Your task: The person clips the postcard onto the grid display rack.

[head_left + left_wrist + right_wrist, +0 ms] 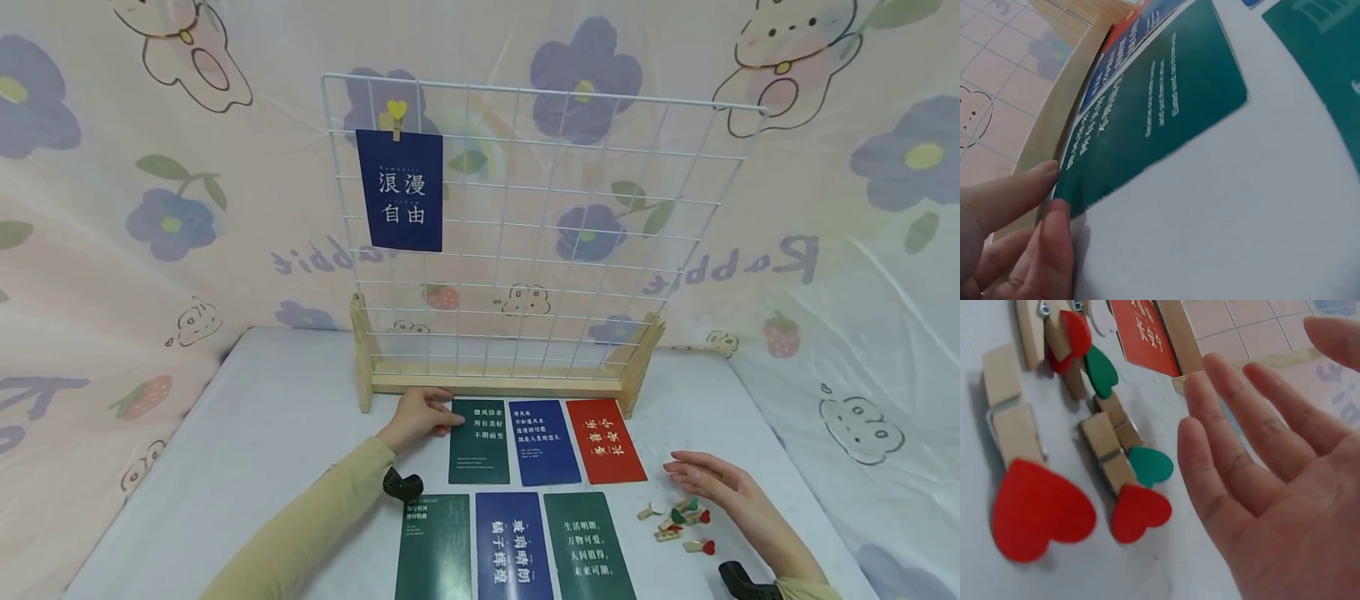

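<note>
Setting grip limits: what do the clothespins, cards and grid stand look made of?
Clothespins: likely wood, pale, matte; springs look metal by their shine.
Hearts: smooth, evenly coloured; wood or plastic, unclear.
Cards: probably coated card stock; thin, flat, with glare on the nearest ones. Plastic possible.
Grid: likely coated metal, given thin, straight white wires.
Base: likely bare wood, from its tan colour.

- A curtained-off place is shown here; home or studio cannot be told.
- The white table (pixel 300 367) is closed in by cloth (pixel 262 208), printed with flowers (pixel 171 223) and strawberries (pixel 782 335).
</note>
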A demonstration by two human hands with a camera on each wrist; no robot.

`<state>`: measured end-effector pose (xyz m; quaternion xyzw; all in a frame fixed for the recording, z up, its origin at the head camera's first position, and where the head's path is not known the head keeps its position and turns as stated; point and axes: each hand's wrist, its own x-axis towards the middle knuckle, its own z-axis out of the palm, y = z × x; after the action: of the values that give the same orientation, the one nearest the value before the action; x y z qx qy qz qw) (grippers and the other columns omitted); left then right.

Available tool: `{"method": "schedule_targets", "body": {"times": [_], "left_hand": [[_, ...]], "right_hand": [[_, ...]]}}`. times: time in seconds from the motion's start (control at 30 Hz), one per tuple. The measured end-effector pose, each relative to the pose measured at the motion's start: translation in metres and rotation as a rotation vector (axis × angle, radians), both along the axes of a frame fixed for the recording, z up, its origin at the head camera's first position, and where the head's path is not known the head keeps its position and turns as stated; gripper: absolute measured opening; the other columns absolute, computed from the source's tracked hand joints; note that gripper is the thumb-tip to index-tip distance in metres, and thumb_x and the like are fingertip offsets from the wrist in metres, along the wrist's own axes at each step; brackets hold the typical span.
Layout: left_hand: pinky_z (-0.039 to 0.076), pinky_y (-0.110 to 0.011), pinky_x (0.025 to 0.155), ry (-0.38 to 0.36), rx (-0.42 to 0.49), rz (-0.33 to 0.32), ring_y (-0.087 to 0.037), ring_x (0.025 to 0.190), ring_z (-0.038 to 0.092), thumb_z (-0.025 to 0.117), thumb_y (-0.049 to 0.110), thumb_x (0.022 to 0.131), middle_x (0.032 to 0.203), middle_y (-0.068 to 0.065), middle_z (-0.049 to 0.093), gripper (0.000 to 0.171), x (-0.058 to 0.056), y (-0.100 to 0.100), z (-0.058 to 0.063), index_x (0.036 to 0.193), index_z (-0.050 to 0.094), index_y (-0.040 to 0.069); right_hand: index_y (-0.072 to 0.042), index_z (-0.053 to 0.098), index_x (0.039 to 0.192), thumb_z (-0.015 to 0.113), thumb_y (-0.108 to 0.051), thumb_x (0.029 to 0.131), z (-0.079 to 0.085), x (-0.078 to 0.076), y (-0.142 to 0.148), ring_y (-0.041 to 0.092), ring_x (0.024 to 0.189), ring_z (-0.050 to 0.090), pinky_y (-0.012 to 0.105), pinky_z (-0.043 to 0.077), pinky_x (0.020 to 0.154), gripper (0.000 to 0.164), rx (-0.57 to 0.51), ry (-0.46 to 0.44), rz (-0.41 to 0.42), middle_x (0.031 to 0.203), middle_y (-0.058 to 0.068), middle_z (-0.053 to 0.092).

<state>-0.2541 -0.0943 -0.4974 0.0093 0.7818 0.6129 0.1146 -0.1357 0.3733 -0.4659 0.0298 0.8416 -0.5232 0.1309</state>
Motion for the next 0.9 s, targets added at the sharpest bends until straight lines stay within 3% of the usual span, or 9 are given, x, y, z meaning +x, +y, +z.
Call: {"method": "schedule_targets", "body": {"times": [0.2, 0.37, 0.6, 0.9], "left_hand": [[0.054, -0.026, 0.05, 0.029, -0.026, 0.001, -0.014, 0.054, 0.062, 0.083, -0.001, 0.069, 0.074, -0.007, 0.068, 0.052, -0.002, 0.0, -0.002, 0.117, 0.062, -0.003], [0.053, -0.025, 0.048, 0.08, -0.076, -0.001, -0.012, 0.052, 0.061, 0.084, -0.001, 0.068, 0.073, -0.006, 0.066, 0.051, -0.002, 0.0, -0.005, 0.115, 0.063, -0.002], [0.051, -0.025, 0.044, 0.135, -0.103, -0.02, -0.013, 0.048, 0.059, 0.083, -0.004, 0.068, 0.071, -0.008, 0.065, 0.05, -0.002, 0.0, -0.01, 0.113, 0.061, -0.005], [0.049, -0.024, 0.044, 0.147, -0.109, -0.042, -0.012, 0.043, 0.055, 0.084, 0.001, 0.07, 0.065, -0.005, 0.065, 0.054, 0.0, -0.002, -0.011, 0.119, 0.063, -0.003]], "right_hand": [[0.003, 0.041, 0.14, 0.051, -0.04, 0.099, 0.001, 0.001, 0.006, 0.005, 0.102, 0.059, 0.024, 0.05, 0.084, 0.06, 0.045, 0.023, -0.063, 0.128, 0.017, 0.057], [0.003, 0.041, 0.14, 0.051, -0.045, 0.098, 0.002, 0.003, 0.014, 0.004, 0.099, 0.058, 0.027, 0.051, 0.082, 0.065, 0.073, -0.008, -0.114, 0.126, 0.016, 0.059], [0.003, 0.038, 0.141, 0.051, -0.044, 0.098, 0.0, 0.006, 0.018, 0.011, 0.1, 0.06, 0.028, 0.05, 0.083, 0.066, 0.042, -0.101, -0.111, 0.125, 0.015, 0.06], [0.003, 0.037, 0.142, 0.053, -0.047, 0.096, -0.005, 0.009, 0.018, 0.017, 0.099, 0.06, 0.028, 0.05, 0.081, 0.07, 0.065, -0.148, -0.125, 0.123, 0.013, 0.061]]}}
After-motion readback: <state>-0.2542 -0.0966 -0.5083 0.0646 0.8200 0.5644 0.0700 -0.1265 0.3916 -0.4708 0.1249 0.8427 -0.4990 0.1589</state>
